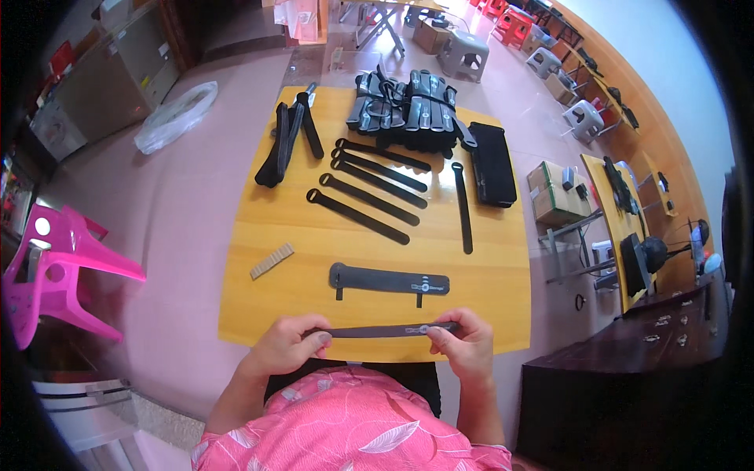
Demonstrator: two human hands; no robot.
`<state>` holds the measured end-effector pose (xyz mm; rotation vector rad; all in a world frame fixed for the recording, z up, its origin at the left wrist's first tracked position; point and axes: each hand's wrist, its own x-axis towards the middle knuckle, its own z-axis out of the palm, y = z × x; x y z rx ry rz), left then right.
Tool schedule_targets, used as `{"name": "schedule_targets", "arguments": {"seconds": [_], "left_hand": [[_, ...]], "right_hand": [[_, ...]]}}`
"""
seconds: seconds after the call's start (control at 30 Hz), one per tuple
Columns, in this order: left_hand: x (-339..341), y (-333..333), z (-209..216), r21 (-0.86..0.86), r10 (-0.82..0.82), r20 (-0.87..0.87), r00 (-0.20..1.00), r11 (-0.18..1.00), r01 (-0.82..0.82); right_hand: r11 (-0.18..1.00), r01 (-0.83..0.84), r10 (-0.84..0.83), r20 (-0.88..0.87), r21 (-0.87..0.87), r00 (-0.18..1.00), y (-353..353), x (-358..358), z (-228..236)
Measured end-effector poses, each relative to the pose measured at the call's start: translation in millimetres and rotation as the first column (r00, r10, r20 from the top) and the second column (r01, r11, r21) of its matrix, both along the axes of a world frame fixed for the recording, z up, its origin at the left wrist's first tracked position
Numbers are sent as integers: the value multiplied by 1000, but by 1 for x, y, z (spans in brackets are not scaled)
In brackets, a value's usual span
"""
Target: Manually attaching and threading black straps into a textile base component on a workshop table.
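Yellow table (487, 314) (pinkish floor (184, 200) around); left hand (289, 345) and right hand (469, 345) pinch a grey strap (377, 332).

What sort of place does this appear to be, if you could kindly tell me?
It looks like a small workshop or packing room, though I can't be certain: bundled dark straps lie on a yellow table, with a cardboard box and a grey plastic stool nearby.

Small workshop, looks like | strap bundles (429, 114) stacked ahead of the right hand (466, 344) | cardboard box (556, 206), side worktable (616, 223) to its right | plastic stool (463, 53) farther ahead
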<state>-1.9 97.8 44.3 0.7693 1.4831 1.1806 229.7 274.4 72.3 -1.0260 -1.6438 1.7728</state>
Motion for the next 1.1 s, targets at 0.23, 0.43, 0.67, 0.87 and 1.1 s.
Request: {"name": "schedule_targets", "arguments": {"seconds": [0.23, 0.43, 0.67, 0.87, 1.1], "left_hand": [[1, 17, -6, -58, 265, -42, 963, 962, -267], [2, 38, -11, -91, 440, 446, 779, 889, -449], [2, 58, -26, -65, 468, -31, 883, 881, -469], [2, 69, -37, -113, 533, -134, 835, 829, -547], [4, 79, -45, 8, 538, -281, 795, 829, -559]], "right_hand": [[979, -116, 124, 39, -169, 991, 33, 12, -20], [987, 13, 9, 137, -158, 990, 50, 16, -31], [998, 43, -51, 229, 38, 972, 71, 8, -52], [998, 44, -56, 322, 45, 945, 80, -1, -52], [992, 90, -119, 393, 91, 912, 84, -3, -62]]}}
